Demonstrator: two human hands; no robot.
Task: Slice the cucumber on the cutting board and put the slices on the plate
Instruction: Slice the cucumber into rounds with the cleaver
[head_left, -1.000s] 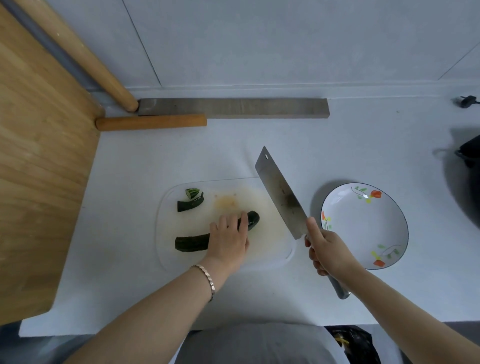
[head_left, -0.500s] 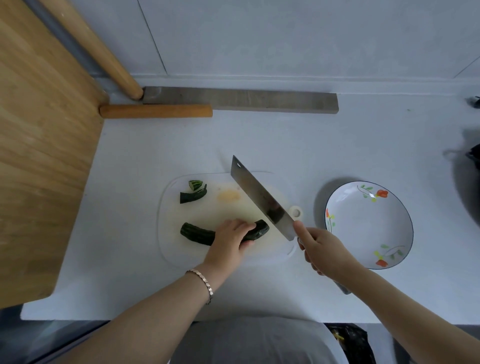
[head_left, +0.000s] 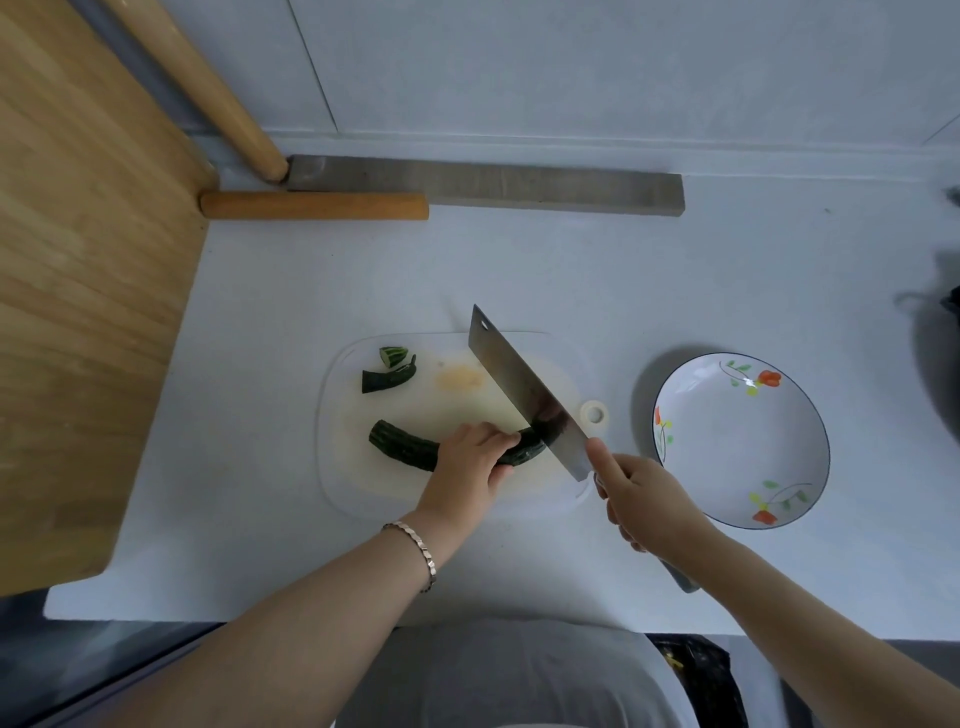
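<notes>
Head view: left hand (head_left: 470, 460) curls over cucumber (head_left: 405, 447) on cutting board (head_left: 343, 467), hiding its middle. Right hand (head_left: 644, 499) grips cleaver (head_left: 524, 395), handle mostly covered. Blade meets cucumber's right end; cut depth unclear. Plate (head_left: 737, 441) sits right of the board.

Board (head_left: 353, 488): white, on a pale counter (head_left: 260, 291), with a hanging hole at its right edge.
Cucumber (head_left: 402, 448): dark green and curved, lying across the board's near half.
Left hand (head_left: 467, 465): over the board, fingers curled round the cucumber's middle; bracelet (head_left: 415, 545) on the wrist.
Knife (head_left: 519, 387): broad blade slanting over the board's right half, its edge at the cucumber's right end.
Right hand (head_left: 641, 499): just off the board's near right corner, gripping the knife's handle.
Scraps (head_left: 387, 378): two green offcuts at the board's far left corner.
Plate (head_left: 743, 457): flowered, right of the board and apart from it.
Bar (head_left: 493, 187) and stick (head_left: 311, 205): beyond the board, by the wall.
</notes>
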